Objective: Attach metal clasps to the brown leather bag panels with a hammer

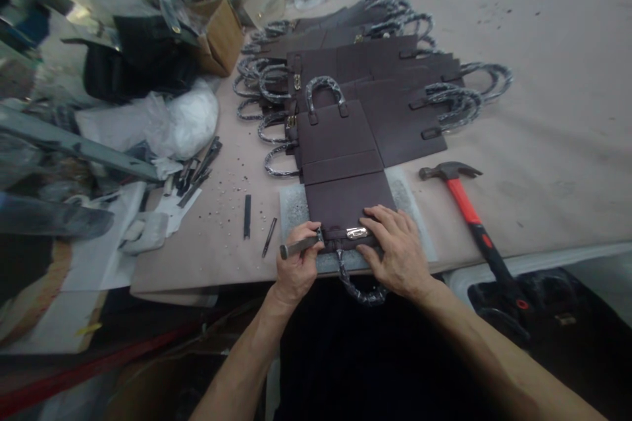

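Observation:
A dark brown leather bag panel (345, 200) lies flat on a grey stone slab (294, 208) at the table's near edge. Its metal clasp (357, 233) sits on a strap near me, and its wrapped handle (363, 293) hangs over the edge. My left hand (295, 266) is shut on a short metal tool (291, 248) whose tip points at the strap just left of the clasp. Fingers spread, my right hand (397, 250) presses flat on the panel beside the clasp.
A red-handled hammer (467, 207) lies right of the slab. Several finished bag panels (375, 89) with wrapped handles are stacked behind. Two punches (247, 216) and small scraps lie to the left. Plastic bags (180, 122), a cardboard box (222, 36) and clutter fill the far left.

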Tool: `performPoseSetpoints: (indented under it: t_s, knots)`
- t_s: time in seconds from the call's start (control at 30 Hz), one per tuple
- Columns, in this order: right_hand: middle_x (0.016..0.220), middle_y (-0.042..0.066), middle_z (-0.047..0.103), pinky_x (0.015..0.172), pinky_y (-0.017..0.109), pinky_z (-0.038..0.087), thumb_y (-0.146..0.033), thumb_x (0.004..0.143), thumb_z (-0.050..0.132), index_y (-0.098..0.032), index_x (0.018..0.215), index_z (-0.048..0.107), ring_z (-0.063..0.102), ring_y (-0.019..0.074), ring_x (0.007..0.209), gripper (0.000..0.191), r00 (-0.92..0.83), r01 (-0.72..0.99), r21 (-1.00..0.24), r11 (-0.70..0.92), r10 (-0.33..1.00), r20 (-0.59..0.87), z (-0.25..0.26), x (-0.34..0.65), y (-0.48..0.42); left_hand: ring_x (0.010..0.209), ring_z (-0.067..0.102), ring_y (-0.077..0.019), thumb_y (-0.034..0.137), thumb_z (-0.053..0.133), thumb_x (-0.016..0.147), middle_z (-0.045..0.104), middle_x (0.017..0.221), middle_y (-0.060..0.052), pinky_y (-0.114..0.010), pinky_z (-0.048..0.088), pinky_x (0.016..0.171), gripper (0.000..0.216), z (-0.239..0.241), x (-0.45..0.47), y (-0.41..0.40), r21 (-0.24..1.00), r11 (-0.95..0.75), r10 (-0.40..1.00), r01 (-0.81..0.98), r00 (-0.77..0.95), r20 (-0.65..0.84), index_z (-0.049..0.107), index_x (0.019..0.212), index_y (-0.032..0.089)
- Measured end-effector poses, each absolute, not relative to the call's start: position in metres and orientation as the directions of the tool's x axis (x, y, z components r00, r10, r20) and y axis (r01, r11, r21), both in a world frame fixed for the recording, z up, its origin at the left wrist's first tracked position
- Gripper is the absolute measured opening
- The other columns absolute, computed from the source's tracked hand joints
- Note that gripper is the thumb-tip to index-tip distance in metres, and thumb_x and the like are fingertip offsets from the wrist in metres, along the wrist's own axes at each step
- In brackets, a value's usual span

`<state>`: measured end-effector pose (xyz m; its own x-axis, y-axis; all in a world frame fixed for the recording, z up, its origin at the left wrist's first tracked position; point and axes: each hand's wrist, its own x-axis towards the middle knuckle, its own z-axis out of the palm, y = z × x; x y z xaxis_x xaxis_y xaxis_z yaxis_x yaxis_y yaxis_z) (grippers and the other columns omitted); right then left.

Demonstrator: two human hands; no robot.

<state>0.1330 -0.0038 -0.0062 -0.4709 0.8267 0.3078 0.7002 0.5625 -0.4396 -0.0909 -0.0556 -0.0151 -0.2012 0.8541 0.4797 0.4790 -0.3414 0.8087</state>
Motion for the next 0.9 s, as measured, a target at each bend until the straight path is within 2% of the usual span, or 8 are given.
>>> performPoseSetpoints:
  t_s: [0.17,0.73,0.83,0.9]
  knots:
    - [0.142,0.012,0.058,0.118,0.056,0.029,-0.033,0.090,0.063,-0.020,0.127,0.060,0.049,0.0349,0.135,0.039,-0.476,0.700,-0.433,0.569,0.822,0.311,-0.005,0.133,-0.004,0.106,0.071,-0.0226,0.016,0.064,0.093,0.073,0.110,-0.009,-0.044,0.058,0.098,0.010,-0.019,-0.087,-0.060,0.800,-0.325,0.841,0.505,-0.232,0.488,0.062,0.102,0.021]
    - [0.143,0.012,0.059,0.118,0.057,0.028,-0.031,0.090,0.064,-0.020,0.127,0.061,0.048,0.0348,0.137,0.038,-0.462,0.695,-0.460,0.553,0.833,0.304,-0.007,0.132,-0.006,0.104,0.070,-0.0220,0.018,0.059,0.092,0.071,0.107,-0.009,-0.041,0.058,0.096,0.008,-0.008,-0.089,-0.044,0.745,-0.349,0.879,0.569,-0.077,0.471,0.062,0.099,0.021]
    - [0.139,0.013,0.061,0.116,0.059,0.031,-0.034,0.090,0.064,-0.021,0.125,0.061,0.050,0.0358,0.135,0.037,-0.463,0.650,-0.509,0.565,0.825,0.324,-0.003,0.133,-0.005,0.103,0.070,-0.0214,0.017,0.058,0.092,0.071,0.106,-0.009,-0.040,0.058,0.094,0.008,-0.008,-0.089,-0.042,0.740,-0.359,0.880,0.568,-0.058,0.471,0.062,0.098,0.020]
    - [0.137,0.013,0.061,0.112,0.056,0.039,-0.037,0.091,0.063,-0.021,0.124,0.061,0.054,0.0339,0.131,0.036,-0.454,0.572,-0.584,0.576,0.815,0.360,0.001,0.142,0.000,0.101,0.070,-0.0209,0.017,0.059,0.090,0.070,0.105,-0.008,-0.038,0.058,0.093,0.008,-0.008,-0.089,-0.041,0.750,-0.356,0.884,0.558,-0.058,0.463,0.062,0.098,0.020]
